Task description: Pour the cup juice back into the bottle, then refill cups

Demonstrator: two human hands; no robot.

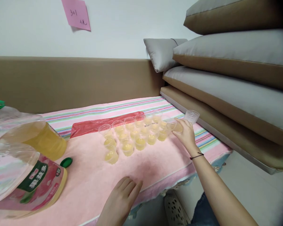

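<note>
My right hand (185, 133) is closed around a clear plastic cup (174, 126) with pale yellow liquid in it, at the right end of a group of similar cups. Those cups (140, 142) stand in rows on the pink cloth, each partly filled with yellow juice. Just behind my right hand is a stack of clear empty-looking cups (191, 116). My left hand (124, 196) rests on the cloth near its front edge, fingers stretched out and slightly bent, holding nothing. Some cups at the back are partly hidden by those in front.
Two large juice bottles, one labelled pink (41, 185) and one with a green handle (35, 138), occupy the left. A green cap (66, 162) lies beside them. Red plastic (85, 127) lies behind the cups. Stacked cushions (228, 84) border the right; the cloth (89, 185) ends in front.
</note>
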